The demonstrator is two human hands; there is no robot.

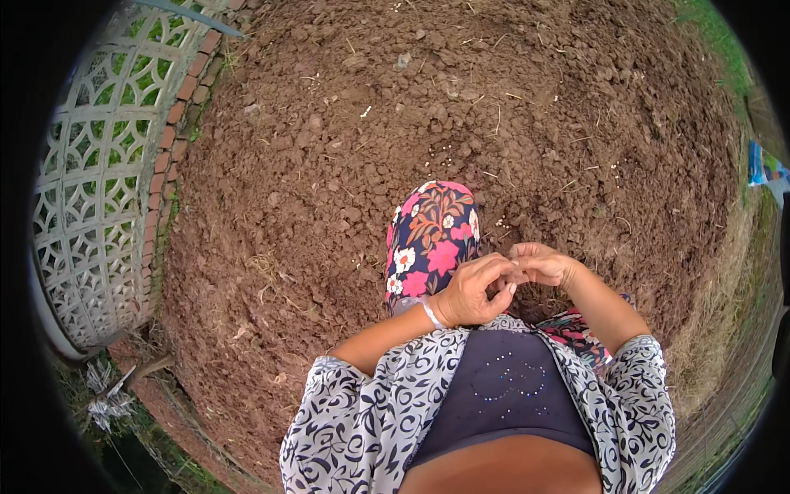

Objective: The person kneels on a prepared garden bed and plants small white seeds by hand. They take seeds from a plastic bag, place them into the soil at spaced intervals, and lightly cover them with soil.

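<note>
My left hand (474, 289) and my right hand (540, 264) meet in front of my body, fingertips touching, above tilled brown soil (543, 204). The fingers of both are curled; whether something small lies between them I cannot tell. A whitish plastic band (433, 313) loops around my left wrist, and a pale plastic piece (404, 304) shows beside it. My left hand is next to my raised knee in floral trousers (441, 256). Small pale seeds (503, 223) lie on the soil just beyond my hands, with another cluster of seeds (439, 154) farther out.
Along the left runs a white openwork block wall (105, 148) with a brick edging (176, 112). Dry grass (703, 346) borders the soil on the right, with a blue printed bag (765, 165) at the far right. Branches with shredded plastic (110, 395) stand at lower left.
</note>
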